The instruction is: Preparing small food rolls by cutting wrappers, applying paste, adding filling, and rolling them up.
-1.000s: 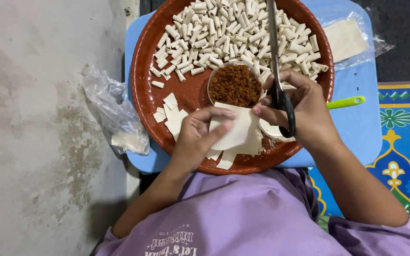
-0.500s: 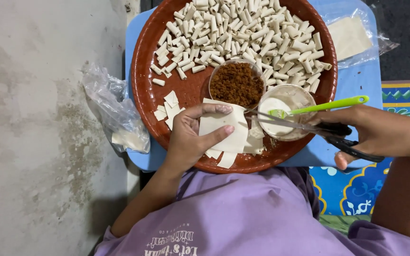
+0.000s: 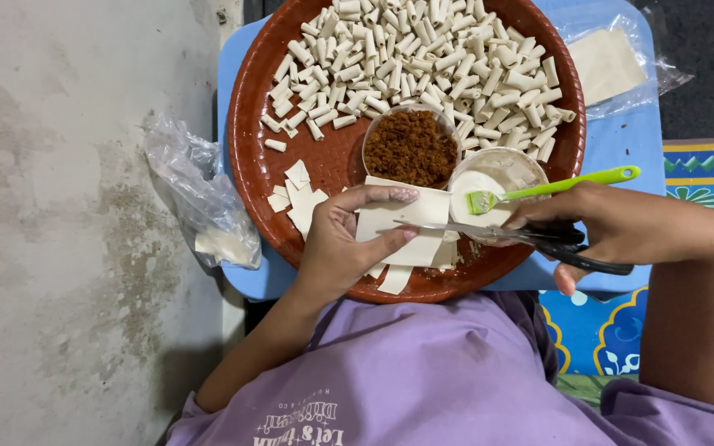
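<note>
My left hand holds a stack of pale square pastry sheets over the near rim of a big brown round tray. My right hand grips scissors with black handles, blades lying flat and pointing left across the sheets. A small bowl of brown crumbly filling and a bowl of white paste with a green fork sit just beyond the hands. Many small rolled pastry tubes fill the tray's far half.
The tray rests on a blue plastic table. Cut pastry pieces lie at the tray's left. A crumpled clear bag hangs off the table's left edge; another bag with pastry sheets lies far right. Concrete floor left, patterned mat right.
My right hand has swung the scissors from upright over the tray down to the right, then brought the blades level across the sheets. The left hand stays on the sheets.
</note>
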